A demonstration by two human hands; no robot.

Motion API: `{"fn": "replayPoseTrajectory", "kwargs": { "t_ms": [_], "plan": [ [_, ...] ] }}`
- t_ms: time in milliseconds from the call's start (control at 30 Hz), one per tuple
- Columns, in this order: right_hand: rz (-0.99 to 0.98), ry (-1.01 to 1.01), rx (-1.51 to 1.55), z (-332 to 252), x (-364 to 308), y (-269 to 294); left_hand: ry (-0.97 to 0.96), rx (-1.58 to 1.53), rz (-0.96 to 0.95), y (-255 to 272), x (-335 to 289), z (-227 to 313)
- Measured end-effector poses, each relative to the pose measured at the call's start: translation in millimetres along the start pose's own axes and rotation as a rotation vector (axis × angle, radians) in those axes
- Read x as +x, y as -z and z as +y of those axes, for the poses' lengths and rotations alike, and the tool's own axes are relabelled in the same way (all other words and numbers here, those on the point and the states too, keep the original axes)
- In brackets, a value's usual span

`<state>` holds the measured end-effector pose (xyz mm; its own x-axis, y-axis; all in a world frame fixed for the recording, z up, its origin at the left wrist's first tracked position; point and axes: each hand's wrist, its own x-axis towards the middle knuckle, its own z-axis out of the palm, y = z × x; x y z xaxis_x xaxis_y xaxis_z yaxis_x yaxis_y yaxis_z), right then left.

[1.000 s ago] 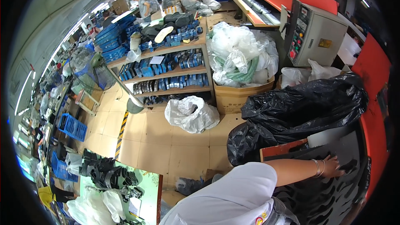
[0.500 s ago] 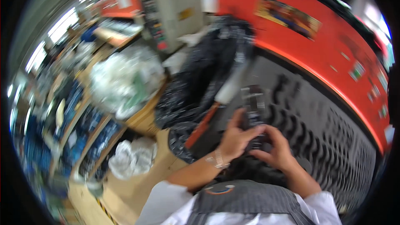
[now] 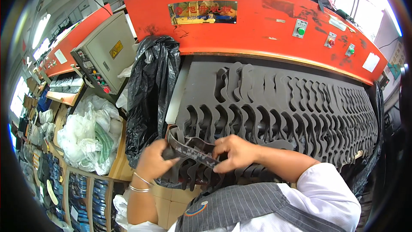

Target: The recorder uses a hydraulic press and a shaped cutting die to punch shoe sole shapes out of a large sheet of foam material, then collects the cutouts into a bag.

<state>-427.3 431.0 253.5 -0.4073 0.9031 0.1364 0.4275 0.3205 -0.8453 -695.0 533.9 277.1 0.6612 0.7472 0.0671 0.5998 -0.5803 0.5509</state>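
A narrow, wavy cutting die [image 3: 195,151], a dark steel band with worn patches, is held between my two hands near the front edge of the grey foam sheet [image 3: 199,75]. My left hand [image 3: 151,161] grips its left end, thumb pointing inward. At the other end, my right hand [image 3: 234,152] pinches the band between thumb and curled fingers. Rows of curved cut-outs run across the sheet, and some cut pieces [image 3: 244,81] stand up at the back. Dark curved pieces lie below the die, partly hidden by it and my hands.
Behind the sheet runs the orange beam [image 3: 257,21] of a press, with a green button [image 3: 300,31] and a red one [image 3: 331,42]. Black plastic [image 3: 150,90] hangs at the left. Beyond are a control cabinet [image 3: 101,56], clear plastic bags [image 3: 90,133] and shelf compartments [image 3: 79,193].
The view has swung toward the press and sharpened. My hands, close together before around a blurred dark object, are now farther apart, with the die stretching between them.
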Motion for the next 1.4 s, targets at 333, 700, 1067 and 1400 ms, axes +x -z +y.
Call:
{"fn": "replayPoseTrajectory", "kwargs": {
  "t_ms": [333, 700, 1067, 1400],
  "plan": [
    [0.599, -0.748, -0.317, 73.5, 134.3, 80.8, 0.315, -1.173, 0.468, 0.9, 84.6, -42.0],
    [0.737, -0.388, -0.222, 132.2, 108.7, 46.9, 0.374, -1.351, -0.048, -59.5, 212.8, -30.0],
    [0.692, -0.215, -0.382, 141.0, 100.8, 54.6, 0.31, -1.1, -0.219, -66.4, 246.0, -25.4],
    [0.713, -0.144, -0.436, 144.5, 103.7, 58.6, 0.216, -1.118, -0.195, -67.9, 245.4, -20.3]
  ]
}}
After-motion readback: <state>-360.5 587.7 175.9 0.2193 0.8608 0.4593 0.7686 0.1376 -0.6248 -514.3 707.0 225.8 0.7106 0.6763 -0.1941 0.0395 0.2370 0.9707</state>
